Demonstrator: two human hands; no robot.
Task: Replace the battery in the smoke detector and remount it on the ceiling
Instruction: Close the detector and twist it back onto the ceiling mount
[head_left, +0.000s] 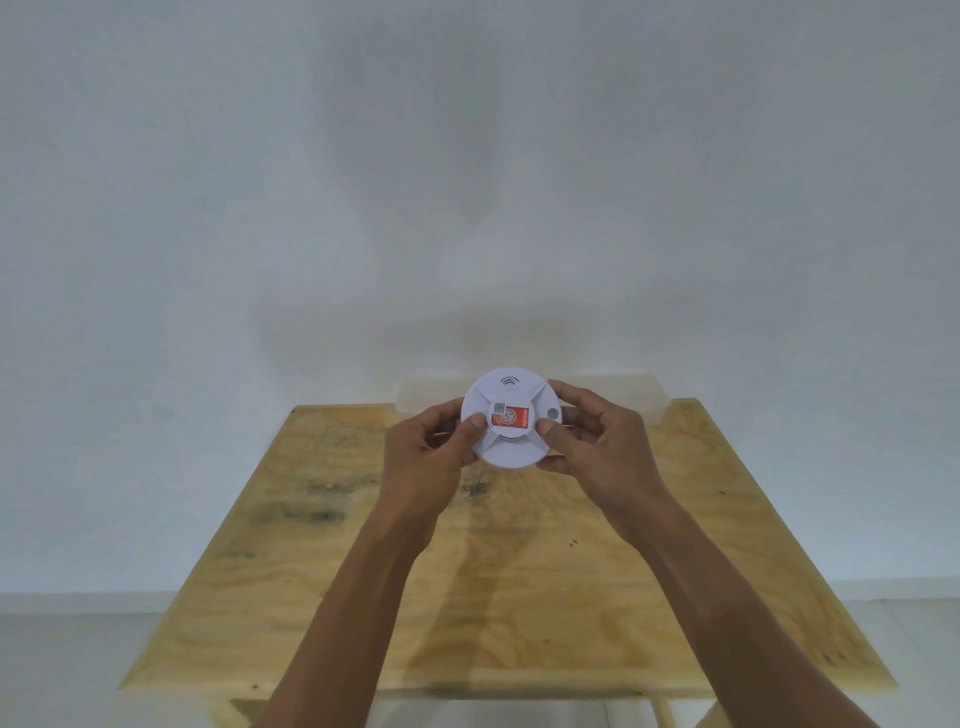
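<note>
The smoke detector (510, 418) was off the ceiling, held up above the far edge of the desk (727, 545) with its front face toward the person. Whether the battery had been changed could not be told; no battery or open compartment showed, and remounting evidently remained. The left hand (431, 447) gripped the left rim, the right hand (597, 441) the right rim, fingers (545, 427) of both clenched on the housing, thumbs pressing the face beside the red label (511, 417). A translucent container (644, 392) sat at the far edge behind it.
</note>
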